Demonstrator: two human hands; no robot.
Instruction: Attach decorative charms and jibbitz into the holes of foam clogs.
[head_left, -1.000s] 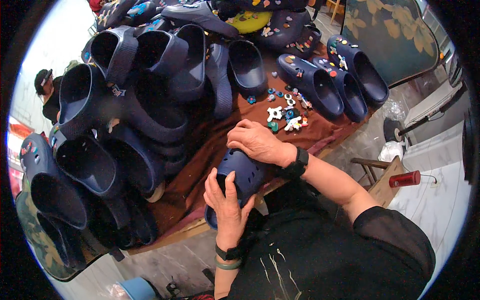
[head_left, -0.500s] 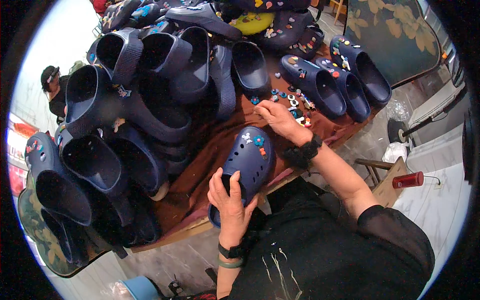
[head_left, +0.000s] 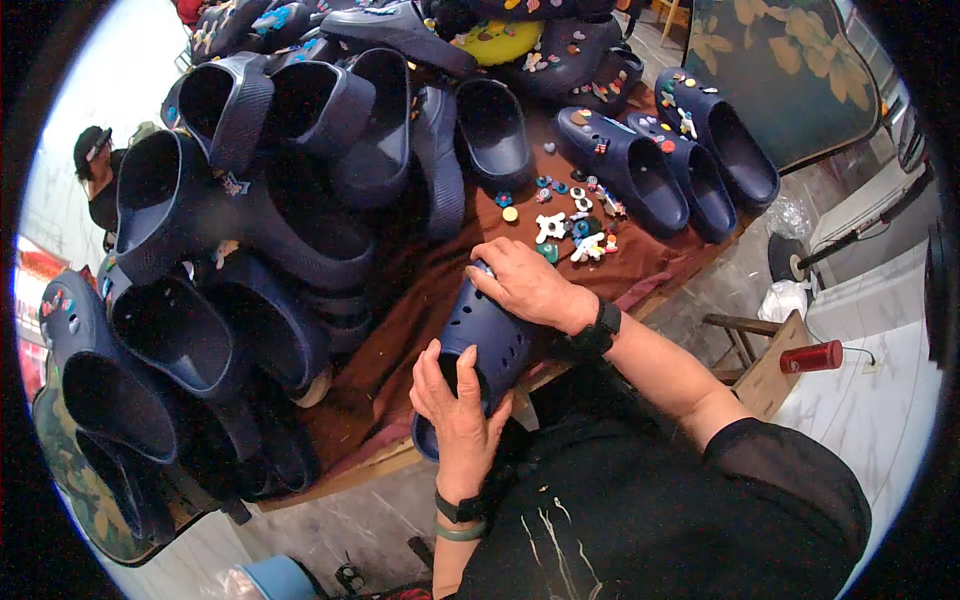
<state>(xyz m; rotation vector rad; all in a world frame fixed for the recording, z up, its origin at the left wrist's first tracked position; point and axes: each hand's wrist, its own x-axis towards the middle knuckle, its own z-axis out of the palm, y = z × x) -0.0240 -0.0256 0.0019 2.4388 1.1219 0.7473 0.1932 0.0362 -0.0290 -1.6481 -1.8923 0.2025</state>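
A navy clog with round holes is tilted at the table's near edge. My left hand is wrapped around its heel end, thumb and fingers closed on the opening's rim. Across the toe lies my right hand, fingers bent and pressed together on its upper surface. It covers most of the toe; a small pale bit shows at the fingertips. Just beyond are loose shoe charms: a white figure, a green charm, a yellow round charm and several others.
Stacked navy clogs fill the table's left side. Decorated clogs stand at the right, and more are heaped at the back by a yellow clog. Brown cloth covers the table. A red cylinder rests on a wooden stool.
My right hand has come down and nearer, from beside the loose charms onto the clog's toe, hiding the charms there. My left hand keeps its hold on the clog.
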